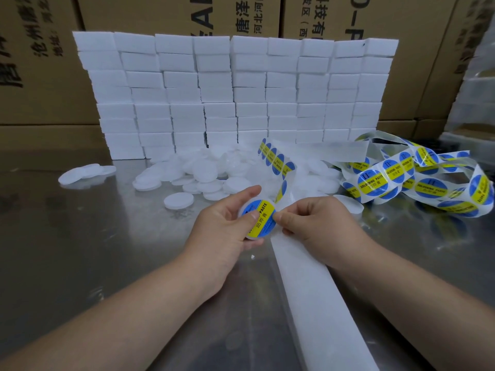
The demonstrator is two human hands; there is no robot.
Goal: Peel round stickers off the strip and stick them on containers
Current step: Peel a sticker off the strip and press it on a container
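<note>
1. Head view, centre: left hand [227, 223] gripping container [253, 238], thumb pressing sticker [261, 214] on.
2. Right hand [316, 223] pinching sticker's edge, over strip [321, 303].
3. Next, we're probably smoothing it flat, then peeling another.

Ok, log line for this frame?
step: sticker going on | left hand: holds container, thumb on sticker | right hand: pinches strip | table: loose white discs

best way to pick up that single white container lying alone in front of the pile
Pinch the lone container across its round side wall, coming straight down from above. It lies flat on the table as a low disc, apart from the pile, so opposite edges are free.
</note>
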